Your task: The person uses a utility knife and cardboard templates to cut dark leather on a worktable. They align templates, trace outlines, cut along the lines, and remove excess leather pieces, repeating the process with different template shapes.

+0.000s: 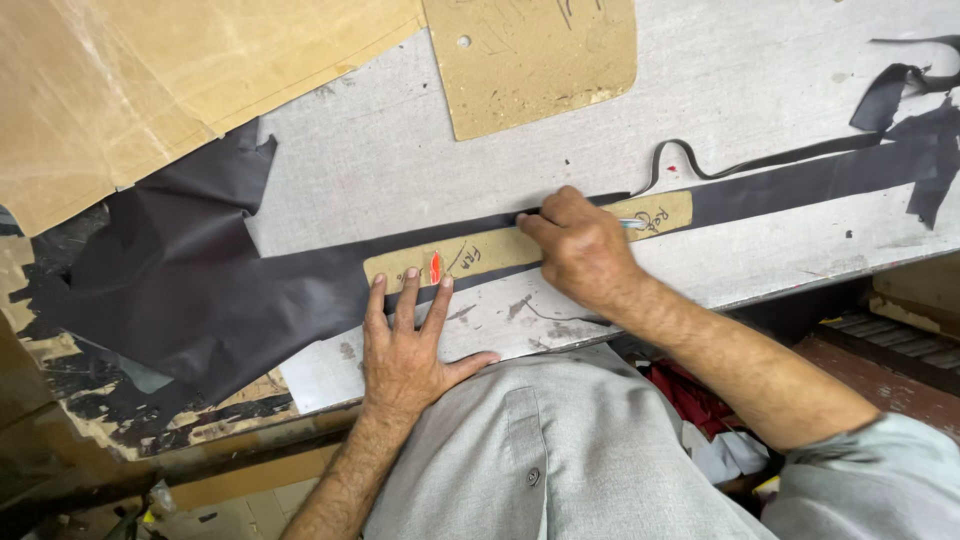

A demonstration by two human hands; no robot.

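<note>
- Head view: we take the long narrow cardboard template (520, 243) as our landmark. It lies flat on a strip of dark sheet material (200, 290), which is spread over the grey surface (400, 150).
- The left hand (405, 350) rests flat and open at the template's left end. Its fingertips press on the lower edge and it holds nothing.
- The right hand (580, 250) sits over the template's right half. Its grip is closed around a slim light-coloured tool (632, 224), whose tip points toward the template's right end.
- We judge that an outline is being traced or cut along the template's upper edge, with roughly the right end left to cover. We cannot tell whether the tool is a pen or a blade.
- The next move calls for steady downward pressure from the left hand, so the template does not shift.
- Beyond the template, up the surface, lies a wider cardboard pattern (530, 60). Loose dark offcuts (900, 95) lie past the template's right end.
</note>
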